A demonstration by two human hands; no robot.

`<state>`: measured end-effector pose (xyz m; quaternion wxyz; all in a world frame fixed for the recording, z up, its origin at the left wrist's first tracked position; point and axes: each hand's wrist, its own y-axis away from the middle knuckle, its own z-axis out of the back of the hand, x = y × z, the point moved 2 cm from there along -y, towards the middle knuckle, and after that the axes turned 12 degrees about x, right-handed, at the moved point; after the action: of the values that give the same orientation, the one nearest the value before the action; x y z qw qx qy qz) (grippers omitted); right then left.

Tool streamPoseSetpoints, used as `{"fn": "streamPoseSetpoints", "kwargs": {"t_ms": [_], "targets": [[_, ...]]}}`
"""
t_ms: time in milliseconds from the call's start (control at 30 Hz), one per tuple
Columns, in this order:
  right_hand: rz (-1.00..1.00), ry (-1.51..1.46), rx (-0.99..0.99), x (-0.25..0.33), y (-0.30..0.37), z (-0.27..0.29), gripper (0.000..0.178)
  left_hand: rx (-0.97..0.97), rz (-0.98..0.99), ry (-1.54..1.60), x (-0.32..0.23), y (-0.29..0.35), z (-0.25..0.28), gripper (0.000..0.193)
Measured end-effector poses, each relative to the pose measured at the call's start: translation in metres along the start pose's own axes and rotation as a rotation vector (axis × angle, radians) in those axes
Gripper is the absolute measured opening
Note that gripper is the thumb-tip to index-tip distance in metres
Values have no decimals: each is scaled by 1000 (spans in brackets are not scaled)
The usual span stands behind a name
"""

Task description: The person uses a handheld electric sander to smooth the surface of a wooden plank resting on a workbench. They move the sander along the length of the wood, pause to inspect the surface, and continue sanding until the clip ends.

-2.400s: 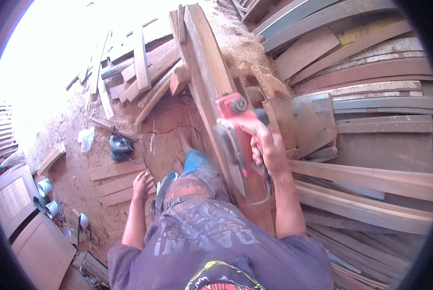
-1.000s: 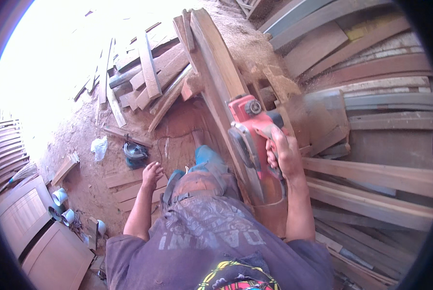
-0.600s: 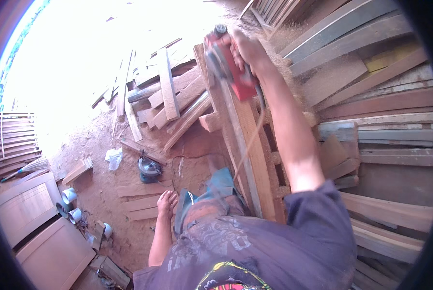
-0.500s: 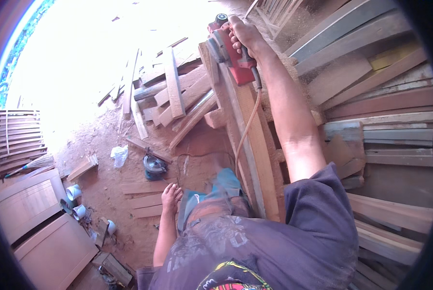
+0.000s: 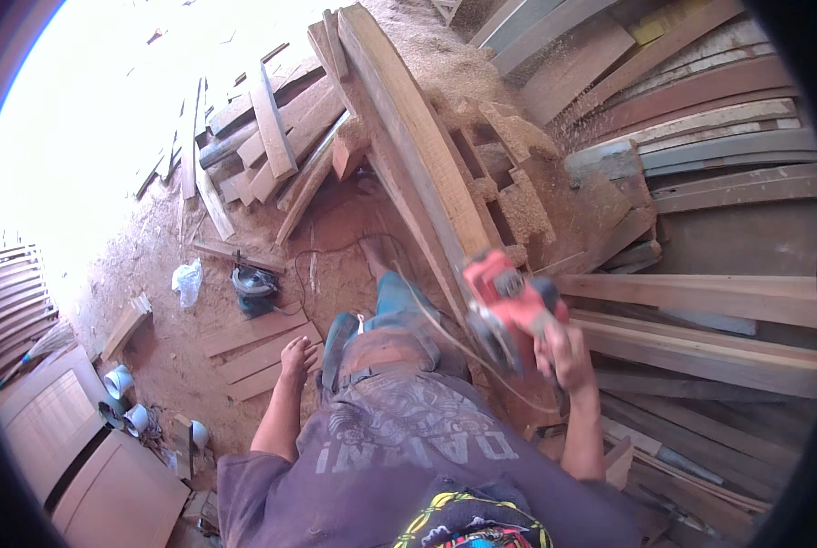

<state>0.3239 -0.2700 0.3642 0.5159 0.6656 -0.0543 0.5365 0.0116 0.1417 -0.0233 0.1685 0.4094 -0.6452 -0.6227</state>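
Planer [image 5: 492,268], red-bodied, is gripped by the right hand [image 5: 564,354], whose fingers wrap its handle, a hold that seems meant to let one arm both carry and steer it. It is at the near stretch of a long timber beam [image 5: 408,137], which reaches away ahead of the hands; blur makes it hard to say whether its sole touches the wood. The left hand [image 5: 299,358] hangs well apart, off to the left, fingers loosely bent around nothing visible, probably out there for balance and clear of the tool. A cord [image 5: 447,334] loops between the hands, its slack likely giving the planer reach. To the right of the right hand, long boards [image 5: 691,292] lie lengthwise beside one another, presumably to save room. Just beyond the left hand, short planks [image 5: 258,354] lie side by side on the ground [image 5: 199,393], with a circular saw [image 5: 255,285] farther off.
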Motion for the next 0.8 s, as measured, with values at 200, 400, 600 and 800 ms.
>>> {"fn": "streamPoseSetpoints", "kwargs": {"t_ms": [200, 400, 600, 800], "targets": [[-73, -47, -98, 8, 2, -16, 52, 60, -8, 20, 24, -5, -5, 53], [179, 17, 85, 93, -161, -12, 57, 11, -183, 199, -11, 22, -35, 55], [232, 23, 287, 228, -271, -23, 54, 52, -188, 145, -18, 29, -52, 54], [247, 158, 161, 145, -188, -9, 60, 49, -154, -56, -11, 39, -37, 54]]}}
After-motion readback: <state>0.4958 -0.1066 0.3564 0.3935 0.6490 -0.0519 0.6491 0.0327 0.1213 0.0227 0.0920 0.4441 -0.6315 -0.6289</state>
